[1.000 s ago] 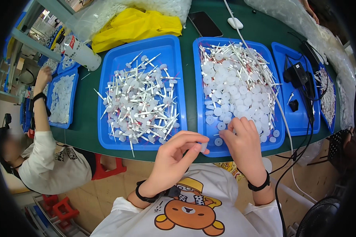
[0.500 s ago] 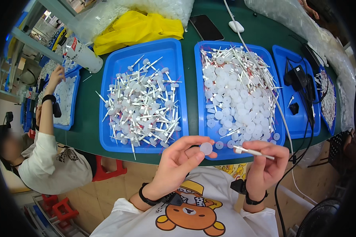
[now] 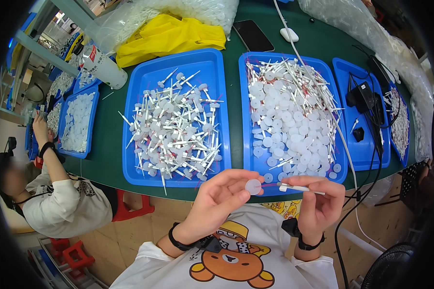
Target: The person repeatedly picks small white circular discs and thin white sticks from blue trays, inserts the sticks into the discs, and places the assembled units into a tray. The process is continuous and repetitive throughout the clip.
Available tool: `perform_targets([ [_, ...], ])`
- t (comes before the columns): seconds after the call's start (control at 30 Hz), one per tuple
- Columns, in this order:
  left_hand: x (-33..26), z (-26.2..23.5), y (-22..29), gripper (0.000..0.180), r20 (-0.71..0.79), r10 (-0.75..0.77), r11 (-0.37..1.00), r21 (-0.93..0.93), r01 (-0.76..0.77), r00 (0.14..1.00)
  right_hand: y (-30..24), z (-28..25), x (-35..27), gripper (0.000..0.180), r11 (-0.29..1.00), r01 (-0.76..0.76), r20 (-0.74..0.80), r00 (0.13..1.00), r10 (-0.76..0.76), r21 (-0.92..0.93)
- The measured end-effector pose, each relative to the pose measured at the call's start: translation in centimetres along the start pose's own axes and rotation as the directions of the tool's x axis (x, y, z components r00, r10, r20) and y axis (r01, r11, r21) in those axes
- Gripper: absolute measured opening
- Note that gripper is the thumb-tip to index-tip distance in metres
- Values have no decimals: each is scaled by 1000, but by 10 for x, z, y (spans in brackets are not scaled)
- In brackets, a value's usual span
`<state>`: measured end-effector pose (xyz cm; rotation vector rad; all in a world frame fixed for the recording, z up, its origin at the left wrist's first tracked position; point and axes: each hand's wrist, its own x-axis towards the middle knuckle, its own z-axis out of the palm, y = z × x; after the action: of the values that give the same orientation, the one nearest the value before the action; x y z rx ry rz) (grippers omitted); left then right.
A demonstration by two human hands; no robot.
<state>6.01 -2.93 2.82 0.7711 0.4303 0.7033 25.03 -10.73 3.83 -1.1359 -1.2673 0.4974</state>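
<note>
Between the thumb and fingers of my left hand (image 3: 222,193) is a translucent white plastic disc (image 3: 253,187), flat side toward me. My right hand (image 3: 323,200) pinches a thin white plastic stick (image 3: 301,188) with a small block near its left end. That end lies just right of the disc, with a fine pink line in the gap. Both hands are over the near edge of a blue tray (image 3: 246,159) of loose white discs (image 3: 294,127) and thin sticks (image 3: 318,82). Left of it, another blue tray (image 3: 130,164) has a heap of sticks with discs on them (image 3: 178,130).
A black phone (image 3: 253,35), a white oval case (image 3: 289,34) and a yellow bag (image 3: 169,38) are at the back. A white cable (image 3: 318,79) crosses the loose-parts tray. Black adapters (image 3: 364,96) lie in a right-hand tray. At left, a co-worker (image 3: 62,197) sits near a white bottle (image 3: 101,67).
The stick in my right hand has moved left, closer to the disc, and dropped slightly. My left hand has barely shifted. The co-worker's raised arm has moved left and down.
</note>
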Motion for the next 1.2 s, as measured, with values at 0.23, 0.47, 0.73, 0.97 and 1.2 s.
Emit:
perform_targets([
  [0.23, 0, 8, 1, 34, -75, -28, 998, 59, 32, 997, -3, -3, -2, 20, 997, 16, 13, 1000, -17, 70],
  [0.47, 4, 7, -3, 35, -82, 8, 993, 115, 1, 997, -2, -7, -3, 30, 996, 90, 59, 994, -92, 27],
  [0.73, 4, 4, -2, 30, -68, -92, 979, 175, 103, 993, -10, -10, 2, 35, 923, 285, 158, 955, -251, -260],
  [0.97, 3, 5, -3, 30, -56, -94, 985, 139, 101, 994, -13, -12, 3, 22, 940, 283, 170, 953, -252, -193],
  [1.2, 4, 6, -5, 29, -42, -42, 991, 128, 47, 998, -16, -6, 5, 21, 971, 185, 193, 969, -154, -153],
])
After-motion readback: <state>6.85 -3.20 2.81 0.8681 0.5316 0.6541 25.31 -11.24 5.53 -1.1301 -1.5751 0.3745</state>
